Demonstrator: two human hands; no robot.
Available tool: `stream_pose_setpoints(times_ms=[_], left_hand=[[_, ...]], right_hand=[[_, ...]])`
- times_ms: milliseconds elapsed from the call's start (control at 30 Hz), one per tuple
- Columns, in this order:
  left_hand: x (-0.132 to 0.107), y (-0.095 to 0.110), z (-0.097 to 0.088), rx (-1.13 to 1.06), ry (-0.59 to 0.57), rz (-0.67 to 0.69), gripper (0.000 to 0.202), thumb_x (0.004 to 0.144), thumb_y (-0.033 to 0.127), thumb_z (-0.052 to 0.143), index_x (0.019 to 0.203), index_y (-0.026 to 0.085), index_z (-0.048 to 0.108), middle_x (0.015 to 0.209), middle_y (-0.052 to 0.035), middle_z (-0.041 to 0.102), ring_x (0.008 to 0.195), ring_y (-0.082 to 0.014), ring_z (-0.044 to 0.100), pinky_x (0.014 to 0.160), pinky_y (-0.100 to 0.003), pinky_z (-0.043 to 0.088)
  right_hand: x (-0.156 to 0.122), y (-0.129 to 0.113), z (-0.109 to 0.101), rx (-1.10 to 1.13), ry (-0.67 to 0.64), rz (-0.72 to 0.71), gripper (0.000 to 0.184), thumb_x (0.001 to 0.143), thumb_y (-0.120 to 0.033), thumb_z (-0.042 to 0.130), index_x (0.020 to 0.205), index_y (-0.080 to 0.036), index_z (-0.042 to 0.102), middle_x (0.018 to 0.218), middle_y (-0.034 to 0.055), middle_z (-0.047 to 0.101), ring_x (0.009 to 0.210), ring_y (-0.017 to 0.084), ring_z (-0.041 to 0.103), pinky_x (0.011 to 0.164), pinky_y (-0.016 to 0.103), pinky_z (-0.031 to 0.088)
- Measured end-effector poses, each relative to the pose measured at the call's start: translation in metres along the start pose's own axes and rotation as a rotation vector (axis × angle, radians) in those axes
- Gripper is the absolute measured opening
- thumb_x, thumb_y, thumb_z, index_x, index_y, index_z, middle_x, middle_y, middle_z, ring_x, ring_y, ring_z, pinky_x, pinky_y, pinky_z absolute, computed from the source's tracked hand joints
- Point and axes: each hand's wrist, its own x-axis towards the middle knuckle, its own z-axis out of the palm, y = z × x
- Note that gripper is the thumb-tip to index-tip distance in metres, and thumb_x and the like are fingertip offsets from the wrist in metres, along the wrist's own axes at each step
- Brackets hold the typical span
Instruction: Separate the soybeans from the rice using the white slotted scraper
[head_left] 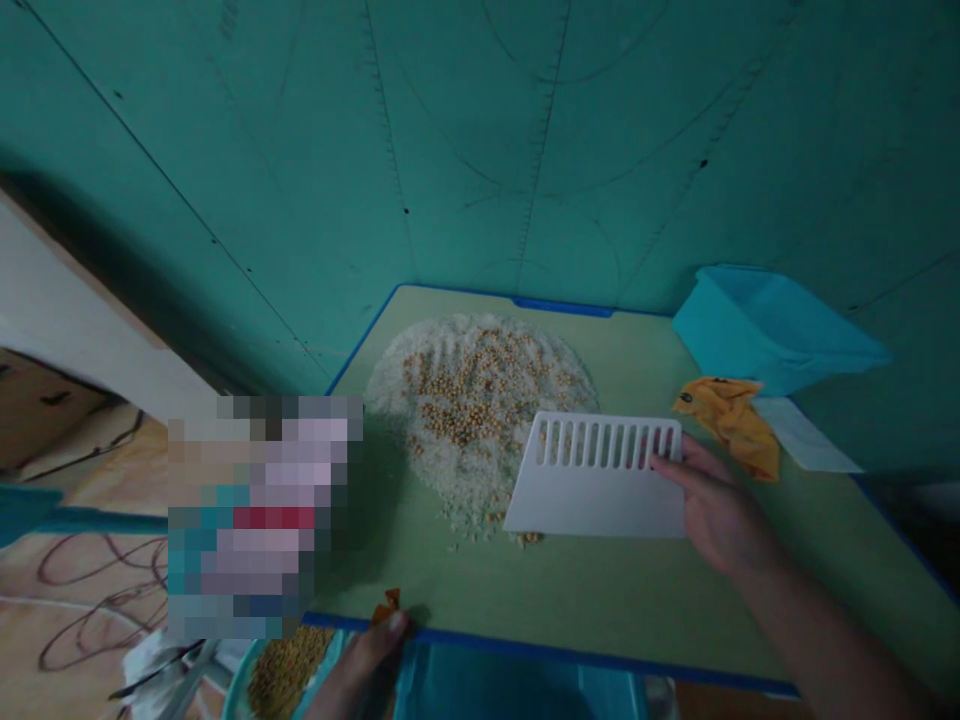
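Note:
My right hand (718, 510) grips the right side of a white plastic scraper (592, 480) with slots along its top edge. The scraper stands on a pale green board (600, 590) with a blue rim, at the right edge of a pile of white rice mixed with yellow-brown beans (469, 400). My left hand (371, 655) is at the board's near edge, fingers pinched on a small orange scrap (388, 603). Just below it sits a bowl of yellow-brown beans (281, 670).
A turquoise plastic tub (772, 325) lies at the right rear, with an orange cloth (731, 420) and a white sheet (806, 435) beside it. A teal cutting mat (480, 150) covers the surface behind. A blurred-out patch (262, 515) hides the left area.

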Motion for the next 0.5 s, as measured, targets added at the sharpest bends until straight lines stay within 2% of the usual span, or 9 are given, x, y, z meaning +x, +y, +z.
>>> stream_pose_setpoints(times_ms=[167, 300, 400, 500], left_hand=[[0.001, -0.002, 0.0, 0.005, 0.049, -0.016, 0.026, 0.045, 0.027, 0.084, 0.069, 0.024, 0.074, 0.069, 0.0011, 0.077, 0.097, -0.0275, 0.065, 0.084, -0.031, 0.053], [-0.002, 0.0, 0.006, -0.003, 0.054, 0.02, 0.024, 0.046, 0.028, 0.083, 0.068, 0.023, 0.074, 0.069, 0.0013, 0.077, 0.091, -0.0269, 0.067, 0.083, -0.031, 0.053], [-0.005, 0.002, 0.011, -0.029, 0.07, -0.013, 0.023, 0.045, 0.028, 0.084, 0.066, 0.025, 0.073, 0.068, 0.0036, 0.076, 0.082, -0.023, 0.069, 0.074, -0.025, 0.055], [-0.006, 0.002, 0.014, -0.062, 0.085, 0.02, 0.023, 0.045, 0.028, 0.084, 0.066, 0.026, 0.073, 0.066, 0.0052, 0.076, 0.082, -0.0213, 0.069, 0.073, -0.022, 0.055]], right_hand=[[-0.001, 0.0, 0.0, -0.015, -0.017, -0.019, 0.02, 0.061, -0.026, 0.07, 0.081, -0.022, 0.067, 0.073, -0.0008, 0.069, 0.067, 0.019, 0.062, 0.061, 0.028, 0.043], [-0.001, 0.0, 0.0, -0.024, -0.02, -0.027, 0.021, 0.06, -0.028, 0.072, 0.08, -0.022, 0.067, 0.072, -0.0004, 0.069, 0.069, 0.02, 0.062, 0.062, 0.028, 0.043], [-0.001, 0.001, 0.0, -0.015, -0.03, -0.011, 0.021, 0.061, -0.029, 0.073, 0.08, -0.022, 0.067, 0.073, -0.0005, 0.069, 0.07, 0.02, 0.062, 0.063, 0.028, 0.043], [-0.002, 0.001, -0.001, -0.008, -0.034, -0.002, 0.022, 0.061, -0.028, 0.073, 0.081, -0.022, 0.068, 0.073, -0.0003, 0.069, 0.069, 0.019, 0.062, 0.063, 0.029, 0.044]])
